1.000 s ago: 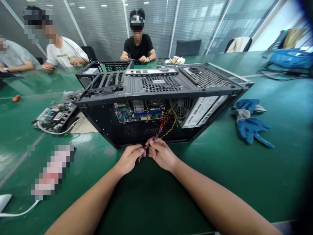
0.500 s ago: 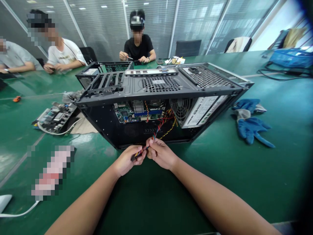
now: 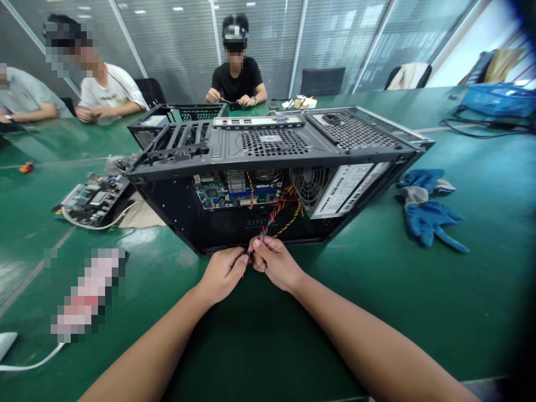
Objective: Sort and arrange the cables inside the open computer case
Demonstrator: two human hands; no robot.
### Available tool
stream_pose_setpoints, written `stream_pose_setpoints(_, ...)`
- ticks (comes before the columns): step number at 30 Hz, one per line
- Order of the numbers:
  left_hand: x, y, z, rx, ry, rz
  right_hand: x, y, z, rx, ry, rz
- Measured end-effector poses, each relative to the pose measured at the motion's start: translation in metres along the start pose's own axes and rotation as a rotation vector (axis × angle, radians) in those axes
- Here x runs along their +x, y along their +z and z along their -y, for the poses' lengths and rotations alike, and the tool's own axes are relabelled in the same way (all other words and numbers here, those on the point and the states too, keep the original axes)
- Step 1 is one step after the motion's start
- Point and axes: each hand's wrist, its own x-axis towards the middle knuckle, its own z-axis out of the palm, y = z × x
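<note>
One twisted cable bundle (image 3: 271,219) of several colours is at the middle of the clock, and two hands have hold of it. It lies between thumb and fingers of each hand: the right hand (image 3: 276,262) pinches it with the fingers closed, and the left hand (image 3: 224,273), at its 8 o'clock, is closed around the lower part, with thumb pressed down. The end of the bundle is hidden there, so I cannot tell its shape. From the right fingers the bundle goes up toward 1 o'clock, into one open computer case (image 3: 268,155). Inside it, one motherboard (image 3: 209,192) is at 12 o'clock, and one power supply (image 3: 349,191) with one fan (image 3: 310,187) at 2 o'clock.

Farther out, one second case (image 3: 146,133) is between 10 and 11 o'clock, and one loose circuit board (image 3: 94,196) between 9 and 10. Two blue gloves (image 3: 431,220) lie near 3 o'clock, and one blue basket (image 3: 496,103) at 2 o'clock. Three co-workers (image 3: 238,78) sit beyond, one at 12 o'clock, two between 10 and 11.
</note>
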Motion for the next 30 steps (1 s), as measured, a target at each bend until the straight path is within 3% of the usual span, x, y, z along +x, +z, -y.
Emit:
stream_pose_setpoints(7,0.001,0.000,-0.005,-0.883,-0.403,0.196,0.002,-0.011,0.005,0.246,0.188,0.154)
stream_pose_setpoints(13,0.000,-0.002,-0.003,-1.215,-0.617,0.436,0.002,-0.015,0.010,0.289,0.270,0.275)
stream_pose_setpoints(15,-0.001,-0.003,0.000,-1.228,-0.626,0.434,0.003,-0.014,0.009,0.251,0.259,0.270)
stream_pose_setpoints(20,-0.001,-0.002,0.000,-1.080,-0.593,0.273,0.004,-0.009,0.003,0.168,0.186,0.173)
stream_pose_setpoints(30,0.001,0.004,-0.005,-0.431,-0.328,0.044,0.001,0.001,0.001,0.017,0.053,0.041)
